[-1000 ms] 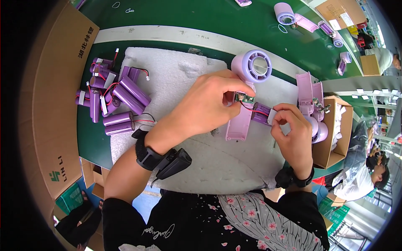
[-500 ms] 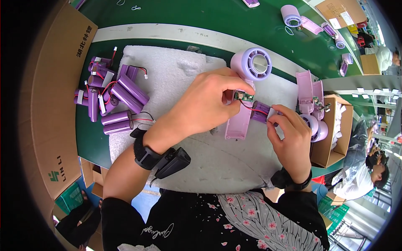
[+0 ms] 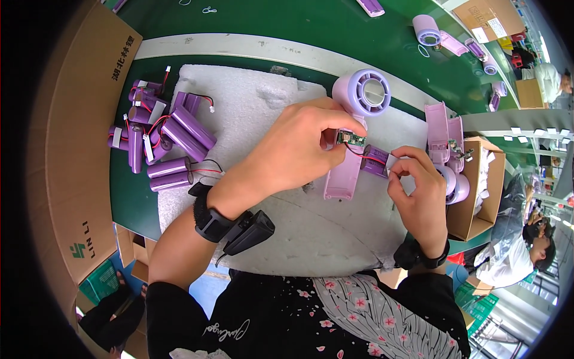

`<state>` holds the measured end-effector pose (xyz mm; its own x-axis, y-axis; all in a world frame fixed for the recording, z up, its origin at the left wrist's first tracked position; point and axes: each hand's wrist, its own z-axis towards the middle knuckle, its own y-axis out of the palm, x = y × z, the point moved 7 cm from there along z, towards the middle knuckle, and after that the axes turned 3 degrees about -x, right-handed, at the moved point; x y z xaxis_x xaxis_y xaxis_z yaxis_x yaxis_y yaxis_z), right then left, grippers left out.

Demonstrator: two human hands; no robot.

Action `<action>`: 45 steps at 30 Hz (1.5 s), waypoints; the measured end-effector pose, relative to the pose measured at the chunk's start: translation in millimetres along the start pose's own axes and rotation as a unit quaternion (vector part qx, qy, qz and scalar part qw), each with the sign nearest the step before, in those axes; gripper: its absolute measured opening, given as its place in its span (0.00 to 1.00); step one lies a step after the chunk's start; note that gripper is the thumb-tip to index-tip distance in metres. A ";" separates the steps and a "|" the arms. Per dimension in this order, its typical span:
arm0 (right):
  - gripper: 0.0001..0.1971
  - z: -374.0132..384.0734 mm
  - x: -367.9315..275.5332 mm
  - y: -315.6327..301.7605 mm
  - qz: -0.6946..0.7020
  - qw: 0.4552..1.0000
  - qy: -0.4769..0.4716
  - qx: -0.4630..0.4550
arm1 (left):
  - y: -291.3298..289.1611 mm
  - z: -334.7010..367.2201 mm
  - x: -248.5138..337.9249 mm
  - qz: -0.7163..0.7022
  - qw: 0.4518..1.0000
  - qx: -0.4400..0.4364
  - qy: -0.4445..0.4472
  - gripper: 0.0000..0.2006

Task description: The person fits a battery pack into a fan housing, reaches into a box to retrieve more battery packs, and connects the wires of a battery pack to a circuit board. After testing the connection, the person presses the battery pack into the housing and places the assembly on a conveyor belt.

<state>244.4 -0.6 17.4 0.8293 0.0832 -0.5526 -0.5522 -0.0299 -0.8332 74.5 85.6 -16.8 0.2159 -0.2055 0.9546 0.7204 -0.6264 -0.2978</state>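
A handheld fan lies on the foam sheet (image 3: pixel 263 233), its round lilac head (image 3: pixel 353 99) at the far end. Its opened pink handle shell (image 3: pixel 341 179) points toward me. My left hand (image 3: pixel 293 143) pinches the small green circuit board (image 3: pixel 351 139) at the top of the handle, thumb below and index finger above. Red and black wires run from the board to a purple battery pack (image 3: pixel 375 160) right of the shell. My right hand (image 3: pixel 421 191) is closed, thumb and index finger pinching a white tab (image 3: pixel 391 161) at the pack's right end.
Several purple battery packs (image 3: pixel 188 134) with wires are heaped at the left beside a tall cardboard box (image 3: pixel 84 161). More pink fan parts (image 3: pixel 439 128) lie at the right by an open carton (image 3: pixel 481 197). Beyond a metal rail (image 3: pixel 239 46), fan pieces (image 3: pixel 427 30) sit on the green surface.
My right fingertips have shifted slightly right, and more of the white tab shows. My left hand keeps its pinch on the board. The whole view has shifted a little.
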 end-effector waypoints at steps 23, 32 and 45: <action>0.04 4.2 8.2 -6.8 0.026 0.999 -0.027 -0.009 | 0.0 1.3 1.0 -0.007 1.000 0.002 -0.002 0.16; 0.06 -67.6 106.7 -166.0 -0.110 0.921 0.249 0.278 | -1.3 -4.3 0.1 -0.026 0.999 0.026 0.022 0.16; 0.25 156.5 43.6 -175.9 -0.260 0.959 -0.036 0.106 | -1.0 -0.7 -15.8 -0.057 0.997 0.042 -0.007 0.17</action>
<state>364.3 164.1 143.2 0.9934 0.1011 -0.0537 -0.0765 0.2371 -0.9685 69.9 88.9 -31.6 0.1384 -0.1257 0.9824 0.7938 -0.5790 -0.1860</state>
